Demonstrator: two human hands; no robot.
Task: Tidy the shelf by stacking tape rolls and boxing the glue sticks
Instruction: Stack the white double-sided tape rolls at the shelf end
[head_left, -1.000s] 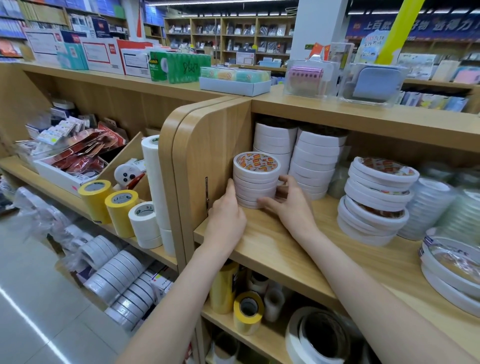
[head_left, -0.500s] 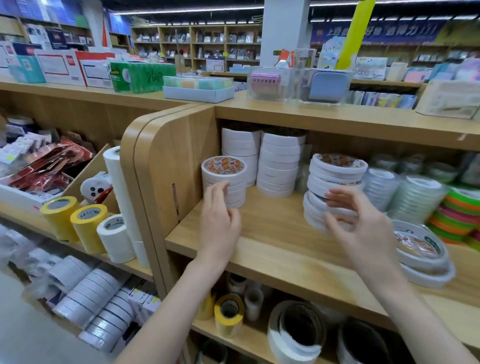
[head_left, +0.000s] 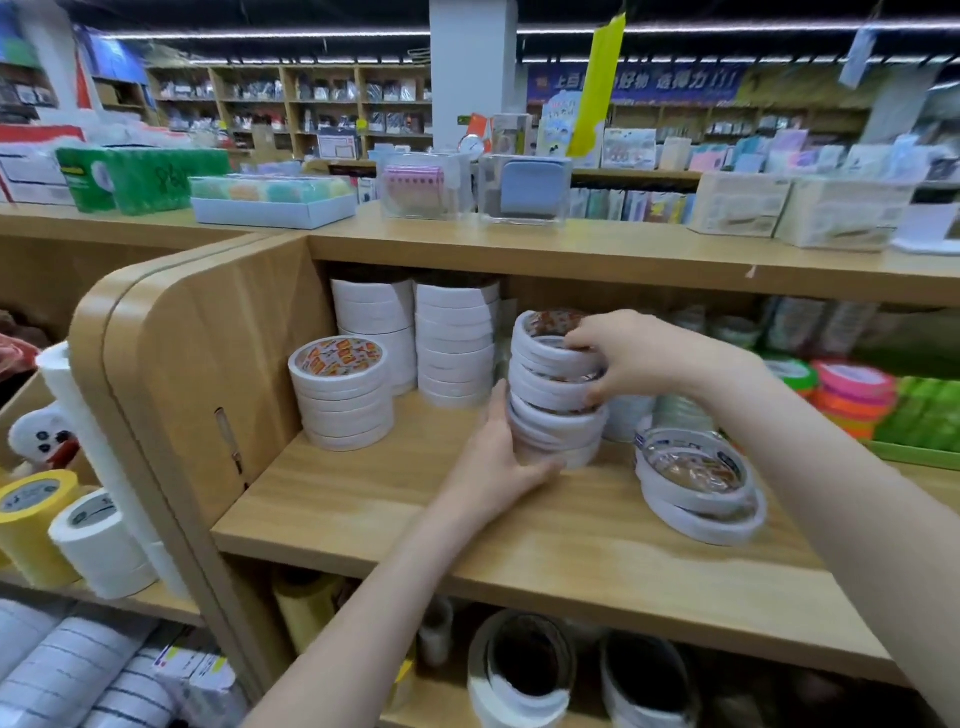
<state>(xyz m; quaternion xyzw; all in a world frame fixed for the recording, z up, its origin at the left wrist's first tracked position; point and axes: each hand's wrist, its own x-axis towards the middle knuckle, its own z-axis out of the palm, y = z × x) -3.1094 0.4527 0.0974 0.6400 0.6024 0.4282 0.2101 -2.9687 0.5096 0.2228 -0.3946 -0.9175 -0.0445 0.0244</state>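
Tape stack (head_left: 553, 415) stands between both hands: left hand (head_left: 501, 457) cups its base, right hand (head_left: 631, 358) grips its top.

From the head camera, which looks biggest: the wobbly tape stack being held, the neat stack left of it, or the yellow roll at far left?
1. Held tape stack.
2. Neat stack, close behind.
3. Yellow roll, though partly cropped.
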